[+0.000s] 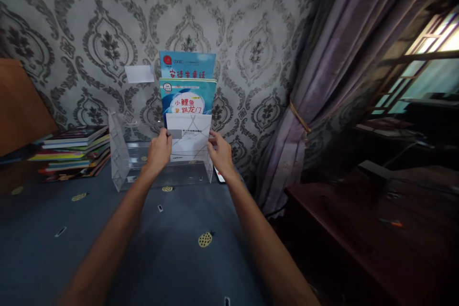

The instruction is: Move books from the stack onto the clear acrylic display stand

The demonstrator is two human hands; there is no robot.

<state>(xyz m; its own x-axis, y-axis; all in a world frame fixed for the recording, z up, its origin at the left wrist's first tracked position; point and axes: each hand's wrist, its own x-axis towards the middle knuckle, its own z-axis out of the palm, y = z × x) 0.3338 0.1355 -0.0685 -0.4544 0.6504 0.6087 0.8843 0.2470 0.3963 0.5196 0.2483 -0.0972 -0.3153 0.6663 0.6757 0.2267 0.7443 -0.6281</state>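
Note:
A clear tiered rack [120, 153] stands on the blue cloth against the wall. On its right side are a blue book [188, 63] at the back, a teal book [208, 91] in front of it, and a white booklet [190, 141] foremost and lowest. My left hand [159, 152] grips the booklet's left edge, fingers closed. My right hand [220, 153] pinches its right edge between thumb and fingers. The booklet's lower edge lies at the rack's front tiers; its exact seating cannot be made out.
A stack of books [75, 150] lies left of the rack, near a brown panel [23, 105]. A phone [219, 175] is partly hidden behind my right hand. Right are a tied curtain [287, 148] and a dark red table [333, 220]. A white label [139, 74] shows upper left.

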